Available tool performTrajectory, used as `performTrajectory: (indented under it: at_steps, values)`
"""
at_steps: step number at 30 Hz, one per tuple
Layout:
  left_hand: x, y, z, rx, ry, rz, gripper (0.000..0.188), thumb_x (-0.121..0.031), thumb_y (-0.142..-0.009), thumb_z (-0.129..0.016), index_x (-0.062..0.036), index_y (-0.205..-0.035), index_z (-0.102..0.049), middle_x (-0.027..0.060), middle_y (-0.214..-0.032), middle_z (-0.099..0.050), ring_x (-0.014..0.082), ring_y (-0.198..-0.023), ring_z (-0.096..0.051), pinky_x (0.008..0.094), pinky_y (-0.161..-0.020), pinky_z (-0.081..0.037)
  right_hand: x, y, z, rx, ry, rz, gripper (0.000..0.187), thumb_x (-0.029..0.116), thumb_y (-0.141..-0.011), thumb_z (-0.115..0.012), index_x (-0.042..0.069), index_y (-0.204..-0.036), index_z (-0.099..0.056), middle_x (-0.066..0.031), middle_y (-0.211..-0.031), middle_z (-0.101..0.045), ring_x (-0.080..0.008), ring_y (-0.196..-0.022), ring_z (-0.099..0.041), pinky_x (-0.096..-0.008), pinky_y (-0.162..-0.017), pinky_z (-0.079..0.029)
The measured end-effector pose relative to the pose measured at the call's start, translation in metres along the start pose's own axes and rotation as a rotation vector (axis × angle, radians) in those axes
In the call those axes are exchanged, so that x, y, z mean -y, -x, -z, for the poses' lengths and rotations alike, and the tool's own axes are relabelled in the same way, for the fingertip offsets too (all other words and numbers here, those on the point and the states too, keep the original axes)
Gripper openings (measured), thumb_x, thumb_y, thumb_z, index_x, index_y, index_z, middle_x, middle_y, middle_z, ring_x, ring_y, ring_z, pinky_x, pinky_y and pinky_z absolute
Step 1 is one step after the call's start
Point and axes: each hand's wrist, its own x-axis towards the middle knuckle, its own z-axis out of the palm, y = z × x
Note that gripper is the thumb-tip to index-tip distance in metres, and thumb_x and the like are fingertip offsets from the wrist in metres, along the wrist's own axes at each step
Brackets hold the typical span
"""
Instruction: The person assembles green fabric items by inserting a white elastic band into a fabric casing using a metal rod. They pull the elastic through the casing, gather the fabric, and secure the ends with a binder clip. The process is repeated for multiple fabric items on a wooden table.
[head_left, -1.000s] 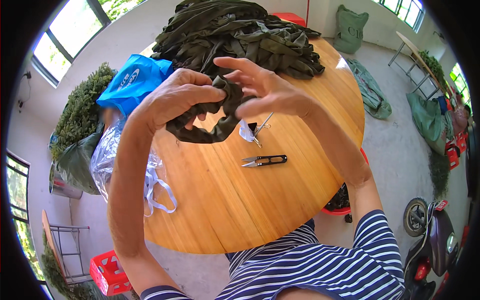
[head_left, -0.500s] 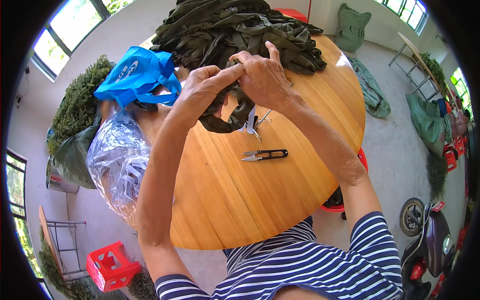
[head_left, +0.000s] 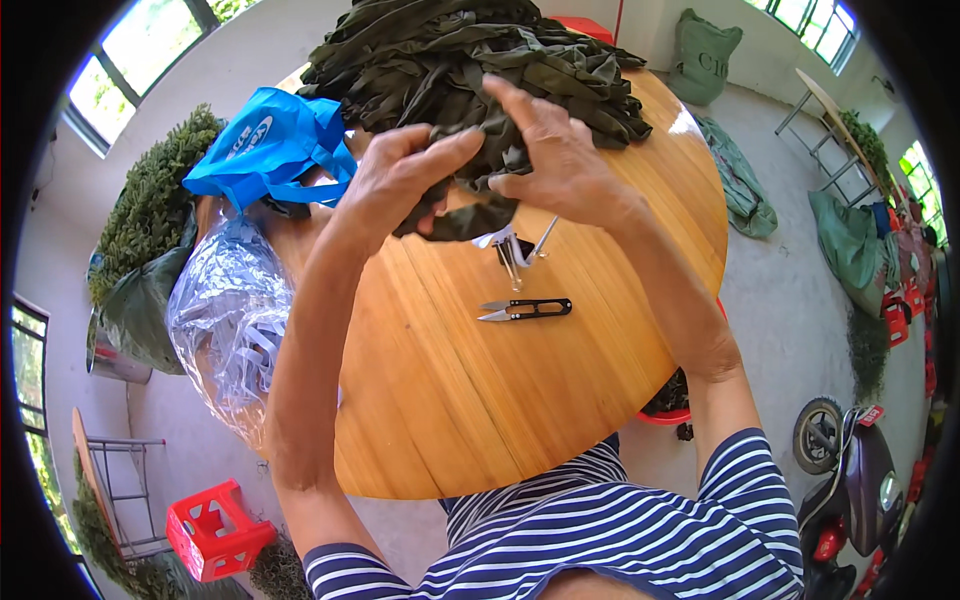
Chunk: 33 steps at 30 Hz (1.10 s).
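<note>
A dark green fabric strip [head_left: 470, 222] hangs in a loop above the wooden table [head_left: 440, 400]. My left hand [head_left: 400, 180] is closed on it, thumb on top; the fabric hides part of the fingers. To the right of the loop, my right hand [head_left: 565, 165] is open, its fingers spread and thumb close to the cloth; whether it touches cannot be made out. Just below the loop are a black binder clip [head_left: 515, 252], a white band and a thin metal rod [head_left: 546, 237]. Black-handled thread snips [head_left: 525, 310] lie nearer to me.
A heap of dark green fabric strips [head_left: 400, 75] covers the table's far side. At the left are a blue bag [head_left: 265, 150] and a clear plastic bag [head_left: 235, 320] with pale bands inside. A red stool [head_left: 218, 530] stands on the floor lower left, a motorbike [head_left: 860, 480] lower right.
My right hand has parted from my left and moved right, its fingers spreading. The left hand keeps the fabric strip, whose loop has risen slightly, showing more of the binder clip.
</note>
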Motion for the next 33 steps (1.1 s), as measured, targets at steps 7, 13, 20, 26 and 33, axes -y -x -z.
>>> performTrajectory:
  at_steps: [7,13,20,26,33]
  values:
    - [-0.018,-0.02,-0.021,-0.024,-0.051,-0.21,0.03,-0.034,-0.08,-0.062,-0.0059,-0.073,-0.054,-0.0001,-0.052,-0.05,0.0047,-0.038,-0.045,0.0179,-0.034,-0.035,-0.009,-0.029,0.003,-0.191,0.077,0.183,0.034,0.008,-0.074,-0.048,0.007,-0.107,-0.053,-0.0161,-0.079,-0.063,-0.0283,-0.086,-0.06,-0.0514,-0.097,-0.022]
    - [0.01,0.001,-0.033,0.124,0.069,0.001,0.028,-0.03,-0.079,-0.062,-0.0032,-0.075,-0.056,0.002,-0.054,-0.052,0.0072,-0.042,-0.049,0.0196,-0.037,-0.037,-0.06,-0.049,0.025,-0.28,-0.141,-0.229,0.029,0.014,-0.07,-0.045,0.009,-0.093,-0.063,-0.013,-0.074,-0.064,-0.0284,-0.079,-0.061,-0.0352,-0.072,-0.045]
    - [0.043,0.008,-0.025,-0.004,0.172,-0.007,0.023,-0.022,-0.078,-0.061,-0.0001,-0.073,-0.055,0.0026,-0.055,-0.052,0.0084,-0.043,-0.051,0.0208,-0.039,-0.039,-0.076,-0.023,-0.008,0.128,-0.261,-0.404,0.03,0.022,-0.07,-0.045,0.009,-0.092,-0.061,-0.0102,-0.067,-0.064,-0.025,-0.079,-0.061,-0.0342,-0.078,-0.043]
    - [0.004,-0.017,-0.02,0.081,0.016,-0.042,0.022,-0.025,-0.079,-0.062,-0.0051,-0.075,-0.055,0.002,-0.057,-0.054,0.0077,-0.043,-0.051,0.0192,-0.039,-0.039,-0.017,-0.02,0.014,-0.293,0.124,0.298,0.06,0.015,-0.07,-0.059,0.013,-0.125,-0.036,-0.0097,-0.074,-0.063,-0.0272,-0.082,-0.06,-0.0439,-0.095,-0.028]
    - [0.006,-0.021,-0.027,0.096,0.048,-0.082,0.024,-0.028,-0.08,-0.062,-0.005,-0.077,-0.057,0.0022,-0.059,-0.056,0.0071,-0.047,-0.054,0.0187,-0.04,-0.041,-0.032,-0.047,0.012,-0.154,0.179,0.164,0.043,0.011,-0.073,-0.055,0.01,-0.114,-0.046,-0.013,-0.067,-0.062,-0.03,-0.079,-0.06,-0.0417,-0.088,-0.032]
